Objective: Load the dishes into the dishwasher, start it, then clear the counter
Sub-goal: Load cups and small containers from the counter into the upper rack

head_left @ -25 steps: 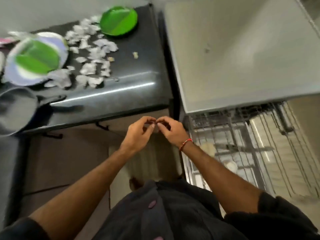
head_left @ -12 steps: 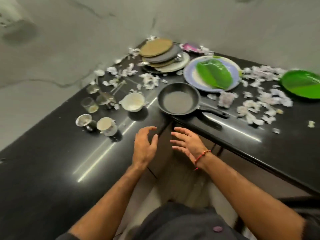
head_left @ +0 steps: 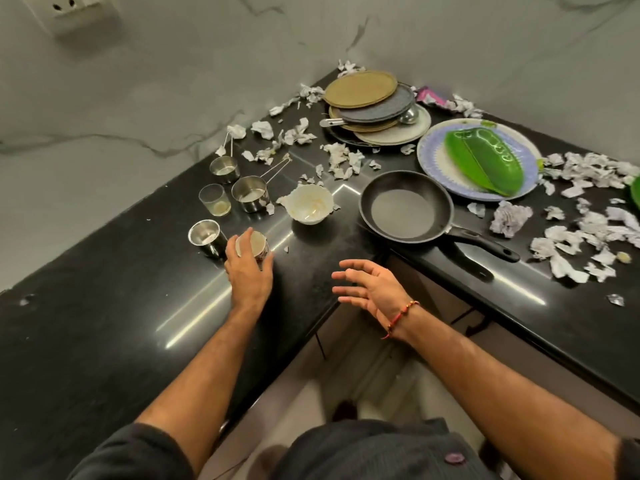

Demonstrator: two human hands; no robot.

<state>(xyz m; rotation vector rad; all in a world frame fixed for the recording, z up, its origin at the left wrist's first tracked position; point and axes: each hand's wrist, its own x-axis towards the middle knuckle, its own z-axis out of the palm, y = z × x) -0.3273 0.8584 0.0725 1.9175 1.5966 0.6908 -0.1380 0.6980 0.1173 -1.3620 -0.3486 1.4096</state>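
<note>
- Head view, centre left: left hand [head_left: 248, 271] on the black counter [head_left: 104, 306], fingers curled round a small cup [head_left: 254, 244], just beside a steel tumbler [head_left: 205, 236].
- Centre: right hand [head_left: 372, 289] off the counter edge, fingers spread wide, holding nothing.
- Above: white bowl [head_left: 309, 203], black frying pan [head_left: 407, 207], stacked plates [head_left: 370, 105] at upper centre.
- Right: torn paper scraps [head_left: 588, 209], green leaf-shaped dish [head_left: 485, 161] on a pale plate [head_left: 433, 157].

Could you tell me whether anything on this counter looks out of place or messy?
Yes: torn paper scraps litter the black counter around the frying pan and stacked plates.
</note>
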